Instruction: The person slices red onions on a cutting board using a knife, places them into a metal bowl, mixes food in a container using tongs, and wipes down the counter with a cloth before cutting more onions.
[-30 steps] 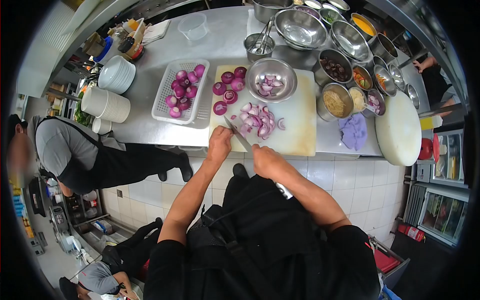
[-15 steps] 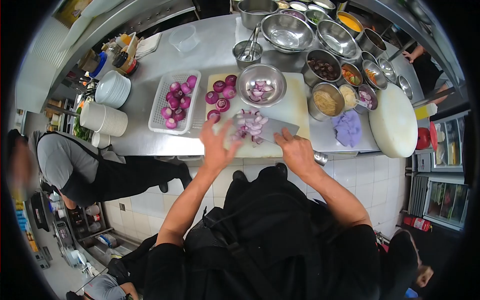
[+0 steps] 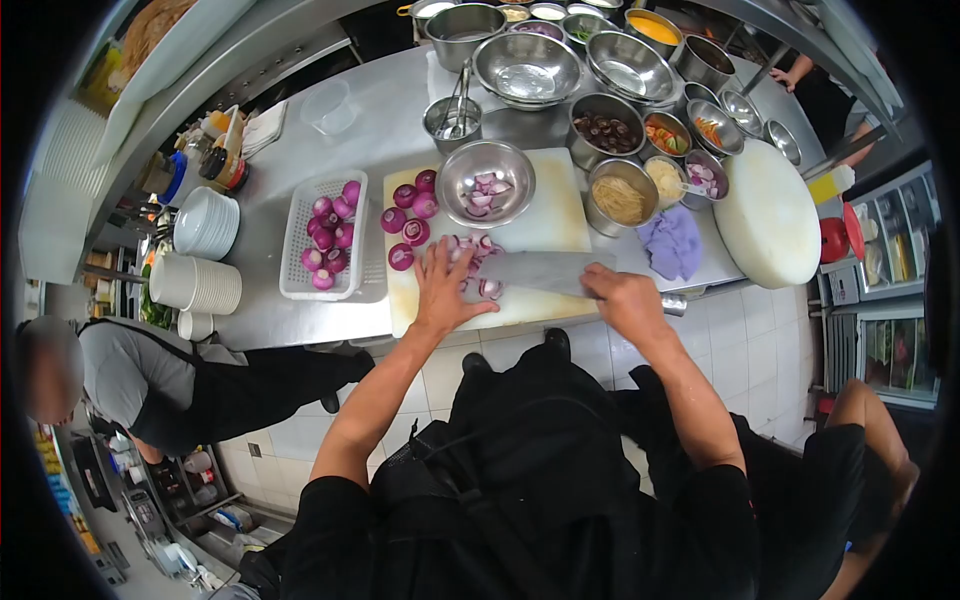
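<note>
My right hand (image 3: 632, 302) is closed on the handle of a broad knife (image 3: 545, 271), whose flat blade lies over the near part of the white cutting board (image 3: 550, 200). Cut onion pieces (image 3: 488, 288) are between the blade and my left hand (image 3: 442, 288), which has its fingers spread and touches them. Several peeled onions (image 3: 415, 232) sit along the board's left side. On the board's far part stands a steel bowl (image 3: 487, 183) with some onion pieces inside.
A white basket of onions (image 3: 290, 268) stands left of the board. To the right are a pot of noodles (image 3: 622, 198), a purple cloth (image 3: 670, 243) and a thick round board (image 3: 768, 213). One person (image 3: 150, 370) is at left, another (image 3: 850, 470) behind at right.
The knife has turned from pointing away to lying sideways against the cut onions. My left hand has opened and come down at them. A person has come into view at the lower right.
</note>
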A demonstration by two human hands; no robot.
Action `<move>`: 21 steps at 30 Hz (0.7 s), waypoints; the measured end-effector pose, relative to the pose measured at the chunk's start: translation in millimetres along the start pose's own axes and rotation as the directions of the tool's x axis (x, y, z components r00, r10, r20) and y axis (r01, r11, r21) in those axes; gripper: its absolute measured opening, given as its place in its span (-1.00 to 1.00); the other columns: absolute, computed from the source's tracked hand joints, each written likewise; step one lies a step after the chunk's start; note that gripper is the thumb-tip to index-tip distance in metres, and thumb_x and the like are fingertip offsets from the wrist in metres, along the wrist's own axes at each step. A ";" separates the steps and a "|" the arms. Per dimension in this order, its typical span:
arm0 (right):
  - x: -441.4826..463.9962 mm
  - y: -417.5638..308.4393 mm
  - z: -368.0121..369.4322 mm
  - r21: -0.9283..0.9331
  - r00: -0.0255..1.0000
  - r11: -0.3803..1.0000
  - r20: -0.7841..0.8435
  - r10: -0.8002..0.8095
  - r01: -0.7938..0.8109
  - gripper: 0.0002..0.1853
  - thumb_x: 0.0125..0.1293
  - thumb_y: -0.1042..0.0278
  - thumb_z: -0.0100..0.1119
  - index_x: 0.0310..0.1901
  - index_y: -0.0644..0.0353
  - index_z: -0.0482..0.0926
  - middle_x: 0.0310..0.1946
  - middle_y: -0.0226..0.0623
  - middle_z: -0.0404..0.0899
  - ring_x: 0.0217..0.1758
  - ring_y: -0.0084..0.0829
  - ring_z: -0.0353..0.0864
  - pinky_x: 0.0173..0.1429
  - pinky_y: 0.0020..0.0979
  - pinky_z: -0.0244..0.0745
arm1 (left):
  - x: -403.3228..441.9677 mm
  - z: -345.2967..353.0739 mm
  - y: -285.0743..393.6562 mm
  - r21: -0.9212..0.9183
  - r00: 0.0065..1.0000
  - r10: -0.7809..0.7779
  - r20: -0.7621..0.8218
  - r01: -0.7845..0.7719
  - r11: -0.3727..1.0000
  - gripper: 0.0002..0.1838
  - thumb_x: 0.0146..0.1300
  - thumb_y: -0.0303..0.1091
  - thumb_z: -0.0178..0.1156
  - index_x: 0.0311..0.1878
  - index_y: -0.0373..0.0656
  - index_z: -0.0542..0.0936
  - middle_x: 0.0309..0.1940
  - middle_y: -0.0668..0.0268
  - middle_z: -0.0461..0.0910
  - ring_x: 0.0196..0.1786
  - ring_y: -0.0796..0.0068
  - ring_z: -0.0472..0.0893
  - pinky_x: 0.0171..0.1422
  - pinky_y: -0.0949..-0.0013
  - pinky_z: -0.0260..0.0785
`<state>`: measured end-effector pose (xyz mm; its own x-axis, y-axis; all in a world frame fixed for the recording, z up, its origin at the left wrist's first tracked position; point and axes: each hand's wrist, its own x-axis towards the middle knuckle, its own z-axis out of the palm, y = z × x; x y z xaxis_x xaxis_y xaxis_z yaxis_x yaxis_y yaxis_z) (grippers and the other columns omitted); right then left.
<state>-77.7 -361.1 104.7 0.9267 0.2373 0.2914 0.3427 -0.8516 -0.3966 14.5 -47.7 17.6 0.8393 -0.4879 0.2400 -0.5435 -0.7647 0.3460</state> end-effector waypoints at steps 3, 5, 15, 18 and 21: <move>-9.3 10.5 -15.0 0.195 0.926 0.910 0.177 0.333 -0.365 -0.85 0.14 0.55 0.18 -0.24 0.24 0.67 -0.35 -0.12 0.72 -0.40 -0.13 0.69 -0.26 -0.19 0.57 | 1.6 5.2 -5.4 -0.062 0.998 -0.064 0.025 0.065 0.996 0.29 -0.43 0.39 0.55 0.45 -0.05 0.35 0.44 -0.22 0.15 0.44 -0.27 0.15 0.51 -0.26 -0.07; -36.9 35.7 16.9 0.477 0.849 0.702 0.265 0.458 -0.528 -0.84 0.37 0.36 0.22 -0.23 0.29 0.60 -0.54 -0.23 0.63 -0.63 -0.38 0.53 -0.52 -0.29 0.44 | 8.0 7.4 -8.8 -0.087 1.000 0.005 0.001 -0.005 0.996 0.31 -0.46 0.38 0.57 0.45 -0.07 0.34 0.40 -0.21 0.19 0.43 -0.26 0.16 0.50 -0.26 -0.04; -52.0 -28.7 127.2 0.618 0.499 0.057 0.574 0.649 -0.784 -0.72 0.51 0.17 0.11 -0.04 0.26 0.51 -0.60 -0.38 0.48 -0.75 -0.57 0.38 -0.72 -0.43 0.30 | 39.3 5.6 7.9 -0.182 0.987 0.160 0.012 -0.156 0.971 0.02 -0.36 0.29 0.57 0.22 -0.09 0.56 0.29 -0.04 0.31 0.35 -0.18 0.26 0.48 -0.32 -0.05; -35.6 -71.8 148.1 0.600 0.544 0.101 0.626 0.558 -0.794 -0.70 0.52 0.17 0.07 -0.01 0.28 0.50 -0.63 -0.33 0.46 -0.76 -0.53 0.40 -0.72 -0.41 0.31 | 19.7 21.2 20.1 -0.199 0.991 0.040 -0.126 -0.065 0.978 -0.14 -0.26 0.17 0.57 0.12 -0.13 0.60 0.24 -0.04 0.33 0.32 -0.14 0.28 0.44 -0.27 0.03; -25.8 -96.0 161.3 0.610 0.585 0.138 0.635 0.504 -0.781 -0.71 0.53 0.18 0.04 -0.12 0.29 0.48 -0.70 -0.32 0.42 -0.80 -0.51 0.38 -0.73 -0.39 0.28 | 8.9 33.1 24.8 -0.290 0.955 -0.123 -0.268 0.041 0.956 -0.42 -0.10 -0.19 0.49 0.03 -0.21 0.62 0.19 -0.04 0.36 0.25 -0.09 0.34 0.35 -0.09 0.23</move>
<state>-109.7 -210.1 -5.1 0.8128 0.0066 -0.5825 -0.5823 -0.0174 -0.8128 9.0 -84.9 -1.7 0.8646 -0.2595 0.4303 -0.4894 -0.6292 0.6038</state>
